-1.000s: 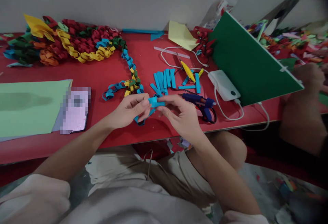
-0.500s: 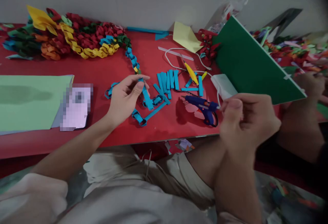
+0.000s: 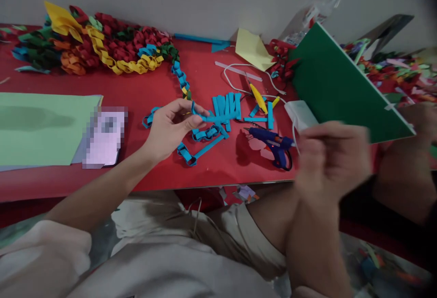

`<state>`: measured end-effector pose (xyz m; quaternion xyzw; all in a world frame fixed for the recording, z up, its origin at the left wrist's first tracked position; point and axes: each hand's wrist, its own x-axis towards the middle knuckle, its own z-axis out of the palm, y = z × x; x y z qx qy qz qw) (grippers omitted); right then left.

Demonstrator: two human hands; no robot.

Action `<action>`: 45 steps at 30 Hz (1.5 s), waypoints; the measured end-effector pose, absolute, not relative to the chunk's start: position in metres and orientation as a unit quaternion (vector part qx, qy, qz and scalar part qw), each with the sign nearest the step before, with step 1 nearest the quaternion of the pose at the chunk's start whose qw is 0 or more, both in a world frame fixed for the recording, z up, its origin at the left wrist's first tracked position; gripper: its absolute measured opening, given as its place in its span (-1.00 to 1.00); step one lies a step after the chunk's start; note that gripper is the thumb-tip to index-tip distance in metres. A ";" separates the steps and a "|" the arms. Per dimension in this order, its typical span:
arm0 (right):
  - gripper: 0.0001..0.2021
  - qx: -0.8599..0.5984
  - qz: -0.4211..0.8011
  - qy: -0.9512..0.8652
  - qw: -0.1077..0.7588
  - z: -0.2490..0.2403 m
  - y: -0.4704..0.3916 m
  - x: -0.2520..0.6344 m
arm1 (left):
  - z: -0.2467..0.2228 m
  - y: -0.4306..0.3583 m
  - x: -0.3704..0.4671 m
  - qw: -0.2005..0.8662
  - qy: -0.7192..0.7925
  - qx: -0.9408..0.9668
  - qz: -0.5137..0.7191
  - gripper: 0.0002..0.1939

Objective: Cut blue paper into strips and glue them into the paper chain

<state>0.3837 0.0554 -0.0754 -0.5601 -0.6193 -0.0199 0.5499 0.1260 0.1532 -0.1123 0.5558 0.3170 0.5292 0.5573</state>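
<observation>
Between thumb and fingers, my left hand (image 3: 174,127) pinches a blue paper strip (image 3: 221,117) that points right over the table. My right hand (image 3: 331,157) is raised at the right, blurred, its fingers drawn together; whatever they hold is too smeared to name. Just left of it a blue glue gun (image 3: 269,141) lies on the red table (image 3: 211,177). Loose blue strips (image 3: 227,103) are beyond the held strip. A blue paper chain (image 3: 206,134) lies below my left fingertips, and another blue chain (image 3: 180,77) runs back from behind that hand.
Green paper sheets (image 3: 41,129) and a phone (image 3: 105,136) lie at the left. Colourful chains (image 3: 119,50) are heaped behind. A yellow cutter (image 3: 258,98), a white box (image 3: 301,115), a leaning green board (image 3: 344,84) and a bottle (image 3: 319,9) stand right. Another person's arm (image 3: 406,166) is far right.
The strip in my left hand has swung from pointing down toward me to pointing right. My right hand stays beside the glue gun, now more blurred. The whole view has shifted slightly.
</observation>
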 end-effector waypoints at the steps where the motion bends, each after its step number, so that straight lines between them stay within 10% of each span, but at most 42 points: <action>1: -0.80 -0.544 0.081 -0.651 0.524 -0.077 0.055 0.369 | -0.111 0.151 0.127 0.551 0.306 0.581 0.516 -0.64; 4: -0.62 -0.503 0.265 -0.670 0.478 -0.091 0.058 0.334 | -0.105 0.143 0.131 0.529 0.257 0.663 0.464 -0.65; 18: -0.86 -0.511 0.254 -0.614 0.545 -0.109 0.061 0.317 | -0.132 0.128 0.012 -0.048 0.641 0.741 0.195 -0.58; 45: -0.77 -0.427 0.014 -0.878 0.217 -0.106 0.093 0.240 | -0.133 0.086 0.021 0.220 0.541 0.706 0.400 -0.76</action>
